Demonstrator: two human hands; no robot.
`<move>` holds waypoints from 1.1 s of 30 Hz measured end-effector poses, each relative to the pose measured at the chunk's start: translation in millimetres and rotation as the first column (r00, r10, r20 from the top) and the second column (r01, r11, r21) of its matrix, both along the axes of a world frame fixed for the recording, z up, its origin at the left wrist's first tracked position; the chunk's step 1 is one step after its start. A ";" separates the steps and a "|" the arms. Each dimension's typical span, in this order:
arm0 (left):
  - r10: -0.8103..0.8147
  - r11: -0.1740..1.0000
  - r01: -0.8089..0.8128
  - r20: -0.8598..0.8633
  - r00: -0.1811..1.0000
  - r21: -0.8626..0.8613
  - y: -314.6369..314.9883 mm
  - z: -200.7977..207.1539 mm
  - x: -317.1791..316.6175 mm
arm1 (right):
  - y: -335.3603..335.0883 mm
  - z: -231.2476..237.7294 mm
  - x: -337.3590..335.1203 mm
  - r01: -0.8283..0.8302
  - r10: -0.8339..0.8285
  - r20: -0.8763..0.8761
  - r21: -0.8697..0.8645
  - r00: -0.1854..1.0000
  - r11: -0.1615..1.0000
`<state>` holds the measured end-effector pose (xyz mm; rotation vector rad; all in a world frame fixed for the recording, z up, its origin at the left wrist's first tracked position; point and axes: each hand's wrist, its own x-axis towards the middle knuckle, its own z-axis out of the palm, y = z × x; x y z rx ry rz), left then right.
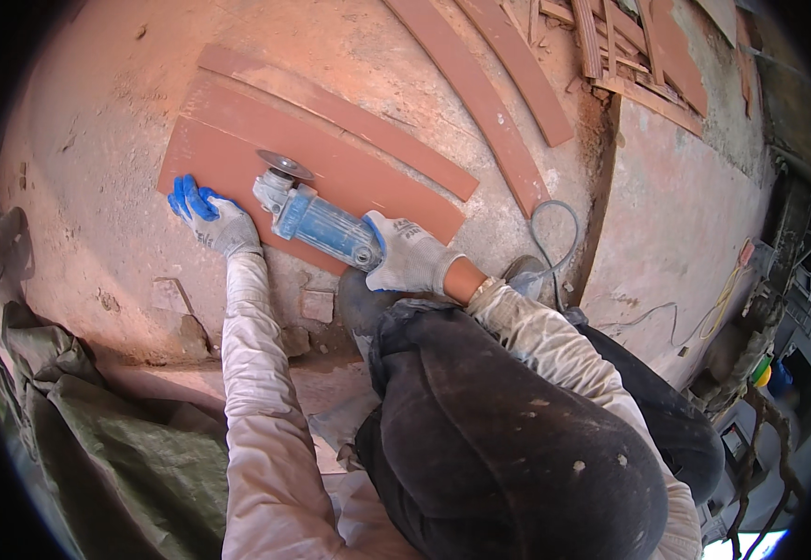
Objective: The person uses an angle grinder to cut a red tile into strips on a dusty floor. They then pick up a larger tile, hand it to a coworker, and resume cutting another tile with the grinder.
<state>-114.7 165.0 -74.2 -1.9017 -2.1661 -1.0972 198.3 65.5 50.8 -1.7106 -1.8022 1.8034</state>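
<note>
The right hand point(407, 254) gripped the angle grinder point(321, 226), disc point(285, 165) over the middle of the brown board point(396, 201); control called for the open left hand point(209, 213) pressing its near-left corner firmly.

1. Floor point(97, 140): rough, dusty, reddish.
2. Board point(233, 163): flat, set back from the floor's near edge.
3. Strip point(349, 121): alongside the board, on its far side.
4. Two planks point(480, 100): side by side, toward the floor's right edge.
5. Chunk point(318, 305): by the near edge.
</note>
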 end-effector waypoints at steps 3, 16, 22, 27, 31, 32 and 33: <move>0.010 1.000 -0.010 -0.015 1.000 -0.022 -0.4 0.9 0.0 | -2.0 1.7 1.5 0.009 -0.009 -0.003 -0.020 1.000 1.000; -0.012 1.000 0.012 -0.030 0.999 -0.008 0.4 3.9 -0.3 | -11.5 -1.3 8.9 0.010 -0.010 -0.001 -0.057 1.000 0.998; -0.046 0.999 0.046 -0.022 0.999 0.012 0.6 6.2 -0.3 | -10.5 1.4 11.0 0.010 -0.011 -0.015 -0.089 1.000 0.996; -0.041 0.998 0.043 -0.058 0.997 0.042 0.9 5.9 0.1 | -8.9 3.5 10.6 0.018 -0.020 -0.029 -0.060 0.999 0.998; -0.006 0.999 0.006 -0.005 1.000 -0.036 0.4 5.7 -0.3 | -9.0 4.7 10.9 0.015 -0.017 -0.028 -0.060 0.999 0.998; -0.013 1.000 0.012 -0.024 1.000 -0.016 0.4 5.8 -0.4 | -9.4 5.2 11.4 0.014 -0.016 -0.017 -0.074 1.000 0.997; -0.011 1.000 0.011 -0.034 0.999 -0.015 0.4 6.0 -0.4 | -9.7 5.8 12.0 0.013 -0.014 -0.018 -0.075 1.000 0.997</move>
